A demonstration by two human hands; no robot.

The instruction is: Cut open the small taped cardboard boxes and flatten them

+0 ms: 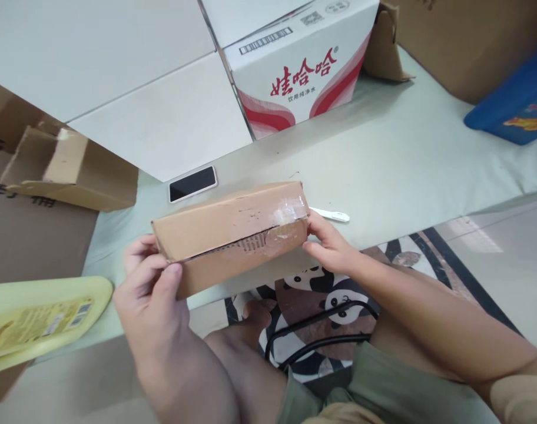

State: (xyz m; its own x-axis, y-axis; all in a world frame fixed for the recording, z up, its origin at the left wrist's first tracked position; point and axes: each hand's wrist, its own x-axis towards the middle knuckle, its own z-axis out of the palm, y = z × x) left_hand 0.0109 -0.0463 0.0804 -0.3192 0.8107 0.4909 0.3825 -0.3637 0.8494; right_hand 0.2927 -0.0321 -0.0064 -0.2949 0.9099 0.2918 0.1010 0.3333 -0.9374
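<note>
Between my two hands is a small brown cardboard box (233, 221), tilted at the table's near edge. Clear tape shows at its right end, and a torn strip along the front edge bares the corrugation. My left hand (151, 288) grips the left end, thumb on the front face and fingers at the corner. At the right end my right hand (325, 238) pinches the box; some of its fingers are hidden behind it. A white slim-handled tool (332, 215), perhaps a cutter, lies just beyond my right hand. A phone (192, 184) rests behind the box.
White cartons (162, 112) and a red-and-white water carton (301, 76) stand at the back. Open cardboard boxes (105, 176) are at the left, near a yellow package (52, 321). A blue container (511, 100) stands right. Below is a panda-print mat (312, 280).
</note>
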